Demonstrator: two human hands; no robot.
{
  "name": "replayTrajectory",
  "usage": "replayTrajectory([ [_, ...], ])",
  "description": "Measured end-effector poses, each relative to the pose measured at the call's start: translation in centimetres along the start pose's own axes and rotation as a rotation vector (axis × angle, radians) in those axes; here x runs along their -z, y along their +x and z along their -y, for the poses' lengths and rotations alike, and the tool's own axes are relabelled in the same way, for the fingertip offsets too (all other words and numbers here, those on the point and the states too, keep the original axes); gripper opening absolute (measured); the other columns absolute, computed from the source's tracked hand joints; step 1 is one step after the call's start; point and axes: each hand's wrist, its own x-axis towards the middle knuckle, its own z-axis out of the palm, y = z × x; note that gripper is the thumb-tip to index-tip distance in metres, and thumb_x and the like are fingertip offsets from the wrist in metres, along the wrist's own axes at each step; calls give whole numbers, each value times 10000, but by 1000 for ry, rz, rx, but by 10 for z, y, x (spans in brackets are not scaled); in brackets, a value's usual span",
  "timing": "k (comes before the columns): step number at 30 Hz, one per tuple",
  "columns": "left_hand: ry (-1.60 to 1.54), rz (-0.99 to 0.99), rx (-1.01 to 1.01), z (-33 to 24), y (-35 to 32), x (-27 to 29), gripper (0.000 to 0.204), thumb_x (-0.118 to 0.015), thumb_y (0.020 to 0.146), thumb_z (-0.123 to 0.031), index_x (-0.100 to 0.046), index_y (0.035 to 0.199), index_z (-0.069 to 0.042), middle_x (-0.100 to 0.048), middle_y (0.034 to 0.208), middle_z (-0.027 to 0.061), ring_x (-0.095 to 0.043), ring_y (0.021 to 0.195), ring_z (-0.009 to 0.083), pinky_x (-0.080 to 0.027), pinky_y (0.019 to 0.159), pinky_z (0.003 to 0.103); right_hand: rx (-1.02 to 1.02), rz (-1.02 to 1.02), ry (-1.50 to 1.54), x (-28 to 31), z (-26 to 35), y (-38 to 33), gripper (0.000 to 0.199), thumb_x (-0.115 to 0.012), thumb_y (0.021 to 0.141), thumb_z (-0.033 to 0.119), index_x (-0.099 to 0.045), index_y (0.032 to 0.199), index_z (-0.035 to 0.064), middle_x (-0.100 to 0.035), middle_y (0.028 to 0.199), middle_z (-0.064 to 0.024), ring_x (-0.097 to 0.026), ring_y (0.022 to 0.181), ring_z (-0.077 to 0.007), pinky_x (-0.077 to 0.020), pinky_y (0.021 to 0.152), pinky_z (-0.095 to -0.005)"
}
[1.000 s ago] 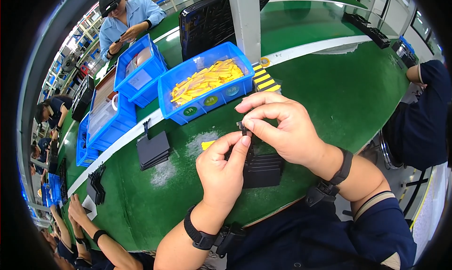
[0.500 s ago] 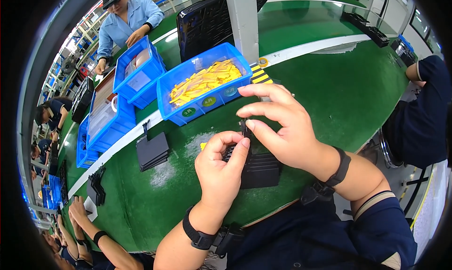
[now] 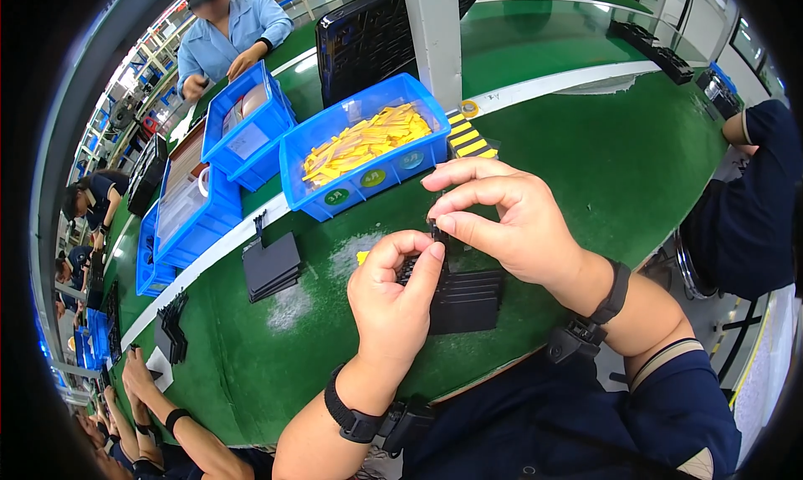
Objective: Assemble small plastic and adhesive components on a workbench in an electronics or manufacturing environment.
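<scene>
Both hands meet over the near part of the green table. My left hand [image 3: 386, 300] is closed, with thumb and forefinger pinching a small, narrow black piece [image 3: 436, 229] that points upward. At its upper end my right hand [image 3: 514, 221] closes thumb and forefinger, the other fingers curled loosely above. Whether the piece is a cable end or a connector is too small to tell. Below the hands lies a stack of flat black panels [image 3: 465, 311], fanned at its upper edge and partly hidden. A bit of yellow [image 3: 361, 257] shows beside my left hand.
Beyond my hands, a blue bin [image 3: 335, 202] holds many yellow strips. Another stack of black panels [image 3: 273, 268] with thin leads lies to the left, near more blue bins [image 3: 205, 229]. A white post [image 3: 432, 45] rises behind. Co-workers sit at left, right and across.
My right hand has shifted slightly lower and to the right, its fingers curling in closer to the black piece. My left hand stays nearly still. Across the table, a co-worker's hand has moved.
</scene>
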Motion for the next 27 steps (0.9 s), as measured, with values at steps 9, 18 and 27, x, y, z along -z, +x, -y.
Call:
replayTrajectory([
  [9,-18,16,3,-1,0,0,74,-619,851,-5,-599,922,-7,-588,843,-17,-515,747,34,-402,669,167,66,8,-85,1,-1,1,69,-682,741,91,-684,777,32,-646,990,-85,-612,933,-217,-471,835,-323],
  [18,-22,-20,5,-1,1,-1,54,-640,829,-23,-614,868,4,-622,782,4,-540,706,48,-438,644,192,76,45,-79,1,-1,2,71,-662,755,90,-672,761,20,-645,989,-84,-605,944,-220,-461,845,-331],
  [27,-18,-31,-5,0,1,0,50,-645,825,-28,-619,857,0,-628,777,1,-540,698,45,-439,638,193,198,64,-148,-4,-1,2,41,-608,760,52,-595,751,14,-622,1013,-102,-579,969,-252,-448,860,-361],
])
